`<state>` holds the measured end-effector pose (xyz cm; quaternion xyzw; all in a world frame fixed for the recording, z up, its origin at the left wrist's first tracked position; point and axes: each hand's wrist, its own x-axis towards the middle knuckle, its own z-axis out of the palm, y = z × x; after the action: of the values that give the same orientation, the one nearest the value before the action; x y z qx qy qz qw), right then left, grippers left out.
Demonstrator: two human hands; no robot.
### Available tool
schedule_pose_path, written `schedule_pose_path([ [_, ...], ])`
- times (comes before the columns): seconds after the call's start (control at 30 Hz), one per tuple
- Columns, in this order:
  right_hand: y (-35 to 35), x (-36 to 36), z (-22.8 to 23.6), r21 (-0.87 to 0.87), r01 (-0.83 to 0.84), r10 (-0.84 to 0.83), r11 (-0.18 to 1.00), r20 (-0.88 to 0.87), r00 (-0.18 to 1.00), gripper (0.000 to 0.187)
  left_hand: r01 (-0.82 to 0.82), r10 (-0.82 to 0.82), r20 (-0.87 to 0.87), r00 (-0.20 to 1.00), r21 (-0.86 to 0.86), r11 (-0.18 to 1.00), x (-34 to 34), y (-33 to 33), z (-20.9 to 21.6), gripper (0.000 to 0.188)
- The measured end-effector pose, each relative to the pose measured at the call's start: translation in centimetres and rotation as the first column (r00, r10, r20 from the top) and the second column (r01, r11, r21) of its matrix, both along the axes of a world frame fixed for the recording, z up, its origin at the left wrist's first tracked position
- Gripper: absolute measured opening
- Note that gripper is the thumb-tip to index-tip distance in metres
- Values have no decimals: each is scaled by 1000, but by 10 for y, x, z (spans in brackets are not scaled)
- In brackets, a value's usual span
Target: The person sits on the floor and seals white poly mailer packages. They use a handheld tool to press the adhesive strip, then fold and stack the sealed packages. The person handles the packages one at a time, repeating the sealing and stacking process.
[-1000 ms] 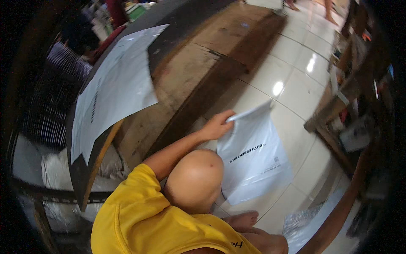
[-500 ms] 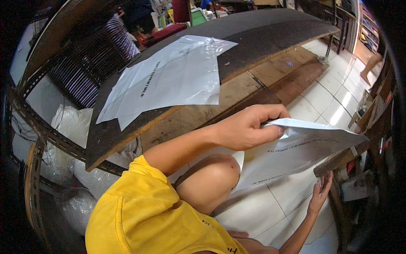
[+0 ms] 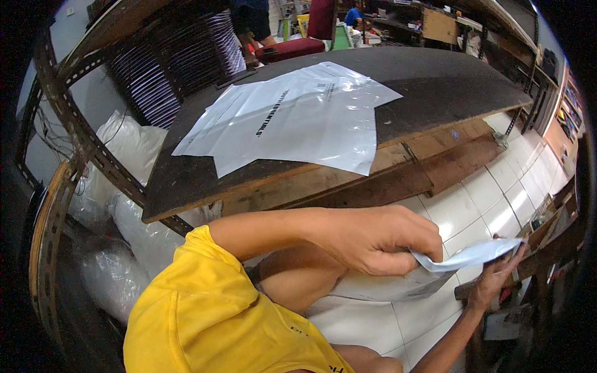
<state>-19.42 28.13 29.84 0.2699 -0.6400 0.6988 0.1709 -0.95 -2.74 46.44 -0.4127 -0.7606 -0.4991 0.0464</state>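
Pale plastic everywhere in this one, lol. Left hand (image 3: 398, 245) has the near end of a loose bag (image 3: 476, 256) pinched between thumb and curled fingers, pretty firm from what I can see. Right hand (image 3: 492, 280) is up against the other end, fingers spread along the edge, but I can't tell whether it's actually gripping or just propping it up. The bag is up over the tiled floor (image 3: 370, 323), past the bent knee (image 3: 298, 280) and well apart from the tabletop (image 3: 435, 78).

More flat bags (image 3: 311, 118) lie overlapping at odd angles on that dark tabletop, one with its corner poking past the front edge.

What could go wrong imo: film this thin looks slippery and floppy, so if the right hand is only propping, that end could slide off and fold over. Pulling the two ends unevenly might crease it. The wooden frame (image 3: 532, 264) is right beside the right hand too, so a wide swing could bump knuckles or snag the bag. And with that corner overhanging, a careless elbow might drag the flat bags off.
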Motion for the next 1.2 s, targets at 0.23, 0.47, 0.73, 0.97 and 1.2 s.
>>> schedule_pose_path([
  [0.23,0,1,21,-24,115,-111,993,142,984,46,-217,227,64,972,-129,967,19,-13,-13,16],
  [0.47,-5,-23,66,63,170,-168,983,-39,985,39,-426,489,57,871,-409,807,47,-22,-11,25],
  [0.73,-103,-66,170,80,145,-106,986,-367,924,49,-985,565,-807,169,-153,75,16,-153,33,34],
  [0.97,-84,-41,98,198,-83,101,977,-84,991,37,-878,848,516,118,453,-154,106,-403,49,27],
  [1.2,-116,3,2,102,-563,382,820,635,671,62,-843,881,114,-460,-369,-392,236,-442,2,33],
])
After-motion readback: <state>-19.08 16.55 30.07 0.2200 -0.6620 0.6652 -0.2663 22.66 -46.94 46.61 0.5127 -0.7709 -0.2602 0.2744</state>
